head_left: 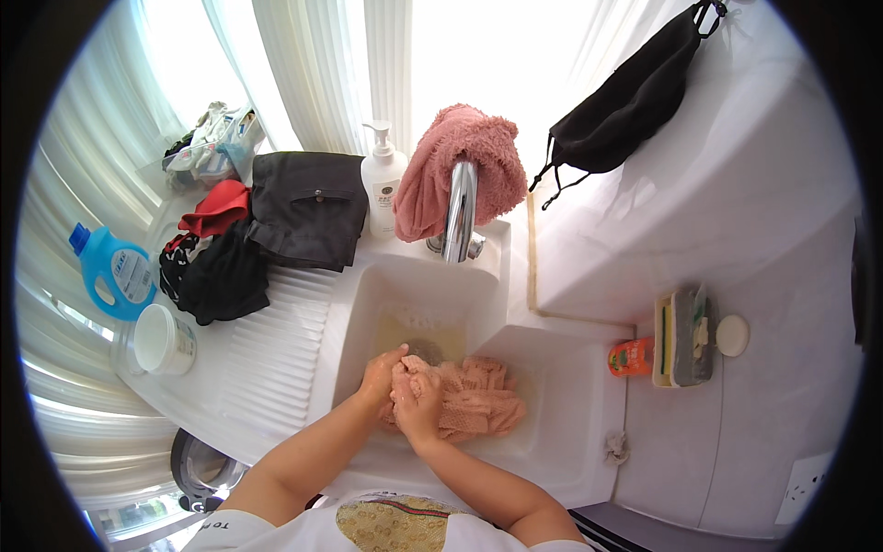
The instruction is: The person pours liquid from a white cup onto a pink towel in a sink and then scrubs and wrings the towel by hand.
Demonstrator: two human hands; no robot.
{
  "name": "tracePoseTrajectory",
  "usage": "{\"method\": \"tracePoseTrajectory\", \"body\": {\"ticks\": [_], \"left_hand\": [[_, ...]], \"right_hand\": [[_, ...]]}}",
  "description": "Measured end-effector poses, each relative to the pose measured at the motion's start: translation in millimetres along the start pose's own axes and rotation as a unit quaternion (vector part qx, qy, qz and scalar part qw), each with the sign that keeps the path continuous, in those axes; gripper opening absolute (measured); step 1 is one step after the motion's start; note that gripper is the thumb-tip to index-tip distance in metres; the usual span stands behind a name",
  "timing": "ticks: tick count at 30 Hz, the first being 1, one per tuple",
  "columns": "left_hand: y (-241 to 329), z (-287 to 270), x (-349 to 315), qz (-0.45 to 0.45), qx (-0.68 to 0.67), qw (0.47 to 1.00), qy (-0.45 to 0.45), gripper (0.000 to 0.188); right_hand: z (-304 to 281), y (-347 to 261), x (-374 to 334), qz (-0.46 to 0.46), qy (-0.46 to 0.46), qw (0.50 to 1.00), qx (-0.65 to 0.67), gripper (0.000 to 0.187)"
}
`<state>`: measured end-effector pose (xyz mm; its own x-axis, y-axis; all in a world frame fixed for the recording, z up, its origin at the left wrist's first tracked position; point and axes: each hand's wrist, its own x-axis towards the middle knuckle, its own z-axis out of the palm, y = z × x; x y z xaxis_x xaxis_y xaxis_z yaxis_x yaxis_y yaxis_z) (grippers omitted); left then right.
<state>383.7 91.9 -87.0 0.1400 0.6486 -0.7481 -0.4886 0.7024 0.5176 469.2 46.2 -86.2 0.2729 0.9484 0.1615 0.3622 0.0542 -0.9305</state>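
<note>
A wet pink waffle-textured cloth [478, 396] lies bunched in the white sink [561, 432], partly in shallow cloudy water [418, 322]. My left hand [378, 375] and my right hand [419, 397] meet at its left end. Both have their fingers closed on the fabric, the right one nearer to me. Above the basin, a fluffy pink towel [464, 129] hangs over the back of the chrome faucet [462, 212].
Left of the basin is a ribbed washboard [276, 354] with dark clothes [308, 207] behind it. A white pump bottle [383, 179], blue detergent jug [118, 271] and white tub [166, 340] stand around. At right, an orange container [630, 357] adjoins a sponge holder [685, 336].
</note>
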Motion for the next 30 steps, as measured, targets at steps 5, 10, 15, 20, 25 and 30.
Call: {"method": "tracePoseTrajectory", "body": {"ticks": [5,10,15,20,25,30], "left_hand": [[1,15,-4,-0.008,0.165,0.985,0.043,0.032],[19,3,6,0.03,0.343,0.936,-0.079,0.05],[1,-7,11,0.183,0.805,0.563,-0.049,0.082],[-33,-29,39,0.253,0.831,0.496,-0.001,0.065],[56,12,-15,0.187,0.624,0.757,-0.05,0.041],[107,48,-67,0.243,0.487,0.821,-0.173,0.048]], "right_hand": [[-17,56,49,0.211,-0.099,0.971,0.053,0.033],[-78,31,82,0.186,-0.225,0.946,-0.141,0.033],[-110,48,88,-0.039,-0.35,0.8,-0.485,0.054],[-70,43,71,-0.05,-0.426,0.786,-0.446,0.076],[-84,14,98,0.128,-0.365,0.871,-0.303,0.072],[-119,-26,114,0.1,-0.299,0.94,0.128,0.06]]}}
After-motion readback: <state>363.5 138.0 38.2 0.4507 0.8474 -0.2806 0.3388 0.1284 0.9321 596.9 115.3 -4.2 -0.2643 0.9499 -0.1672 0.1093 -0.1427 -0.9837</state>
